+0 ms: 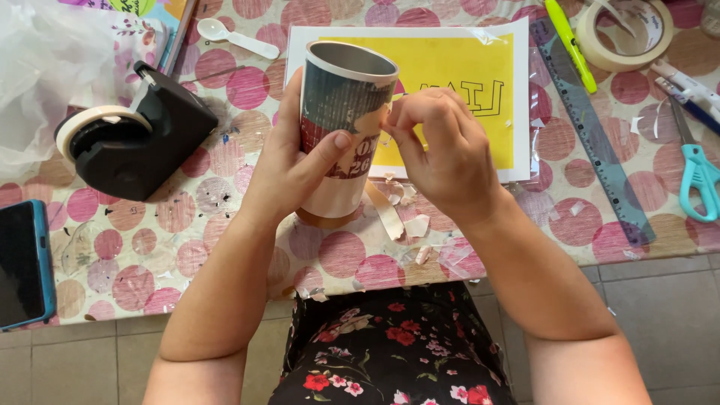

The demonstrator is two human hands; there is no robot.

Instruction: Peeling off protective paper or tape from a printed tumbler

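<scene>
The person sits at the table (150, 247), which wears a cloth of pink dots, and holds a tall metal cup (345, 135) upright over its near edge. The left hand (289, 169) wraps the cup from the left side, its grip closed around the wall with the thumb pressed on the paper covering. The right hand (442, 146) comes in from the right, fingertips pinched together at the edge of that covering (I cannot tell whether they hold a scrap of it or only press it).

Just below the cup, torn paper strips (390, 214) lie scattered on the cloth. Behind the cup lies a yellow sheet (457, 71) with outlined letters, inside a clear sleeve. To the left stands a black tape dispenser (135, 139), with a white plastic spoon (236, 37) beyond it and a phone in a blue case (22, 262) at the near left edge. To the right lie a grey ruler (592, 142), a yellow-green marker (570, 45), a roll of masking tape (626, 34) and teal-handled scissors (697, 172).
</scene>
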